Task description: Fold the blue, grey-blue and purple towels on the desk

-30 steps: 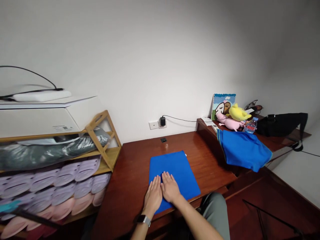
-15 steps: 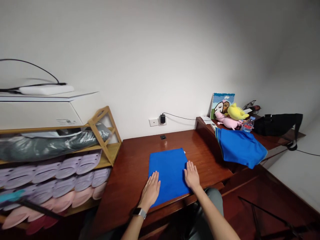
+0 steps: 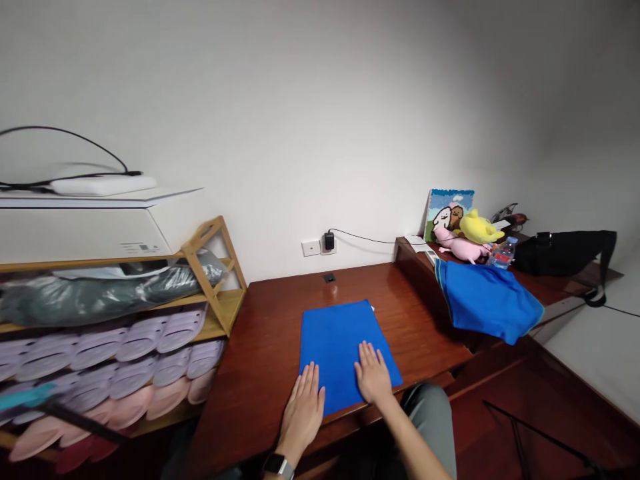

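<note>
A blue cloth [image 3: 340,333] lies flat as a rough rectangle on the brown wooden desk [image 3: 260,347], its near edge close to the desk's front. My left hand [image 3: 304,407] rests over the cloth's left edge near the front corner, fingers stretched out and pointing forward. A watch [image 3: 279,465] is on that wrist. On the front right part of the cloth lies my right hand [image 3: 374,375], palm down with the fingers extended. Neither hand grips anything. A small white tag shows at the cloth's far right corner.
Another blue cloth [image 3: 487,303] drapes over the raised ledge on the right, by plush toys [image 3: 463,248], a bottle [image 3: 503,255] and a black bag [image 3: 560,253]. A wooden rack [image 3: 220,267] with lilac and pink clogs stands left. A charger [image 3: 329,240] is plugged into the wall.
My right hand has moved left and nearer, from the cloth's right edge onto its front right part. My left hand has slid slightly nearer along the left edge. The view has shifted a little.
</note>
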Tool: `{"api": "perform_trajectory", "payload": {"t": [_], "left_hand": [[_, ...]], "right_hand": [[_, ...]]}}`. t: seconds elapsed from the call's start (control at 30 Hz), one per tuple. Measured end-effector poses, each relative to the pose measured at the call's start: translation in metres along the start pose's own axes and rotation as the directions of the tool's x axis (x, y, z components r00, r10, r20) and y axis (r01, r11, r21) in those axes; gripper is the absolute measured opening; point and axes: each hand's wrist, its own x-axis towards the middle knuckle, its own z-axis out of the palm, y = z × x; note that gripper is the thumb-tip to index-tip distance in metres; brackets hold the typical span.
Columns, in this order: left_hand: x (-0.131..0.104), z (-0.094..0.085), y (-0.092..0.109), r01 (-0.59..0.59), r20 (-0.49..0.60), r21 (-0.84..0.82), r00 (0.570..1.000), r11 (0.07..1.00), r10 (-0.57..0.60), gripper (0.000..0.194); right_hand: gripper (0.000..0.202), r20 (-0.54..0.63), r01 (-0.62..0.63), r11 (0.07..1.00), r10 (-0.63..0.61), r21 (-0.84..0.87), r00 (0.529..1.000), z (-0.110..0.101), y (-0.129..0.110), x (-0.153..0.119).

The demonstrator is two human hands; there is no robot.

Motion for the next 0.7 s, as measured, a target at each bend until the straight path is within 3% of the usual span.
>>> {"api": "perform_trajectory", "payload": {"t": [0.1, 0.2, 0.3, 0.43, 0.5, 0.6, 0.7], "left_hand": [[0.000, -0.001, 0.000, 0.014, -0.012, -0.004, 1.000, 1.000, -0.014, 0.064], [0.004, -0.001, -0.002, 0.003, -0.006, 0.000, 1.000, 1.000, -0.003, 0.065], [0.018, -0.002, -0.001, -0.012, -0.015, 0.005, 1.000, 1.000, 0.012, 0.064], [0.041, -0.001, 0.006, -0.035, -0.003, -0.002, 0.999, 0.999, 0.035, 0.062], [0.045, 0.002, 0.007, -0.042, 0.028, -0.008, 0.999, 0.999, 0.042, 0.062], [0.041, 0.006, 0.003, -0.019, 0.062, -0.009, 0.998, 1.000, 0.019, 0.063], [0.031, 0.007, -0.004, 0.011, 0.050, -0.013, 0.999, 1.000, -0.010, 0.065]], "right_hand": [[0.065, 0.039, -0.156, 0.985, 0.159, -0.070, 0.986, -0.023, 0.052, 0.002], [0.066, 0.053, -0.213, 0.972, 0.219, -0.095, 0.974, -0.040, 0.071, 0.004], [0.065, -0.008, -0.141, 0.988, 0.141, -0.070, 0.990, -0.039, 0.047, 0.009], [0.062, -0.063, 0.101, 0.994, -0.099, 0.032, 0.993, -0.010, -0.018, 0.015], [0.061, -0.061, 0.183, 0.980, -0.178, 0.077, 0.982, 0.004, -0.038, 0.015], [0.063, -0.034, 0.156, 0.985, -0.153, 0.080, 0.988, 0.011, -0.029, 0.013], [0.065, -0.005, -0.004, 1.000, 0.004, 0.004, 1.000, -0.001, 0.017, 0.008]]}}
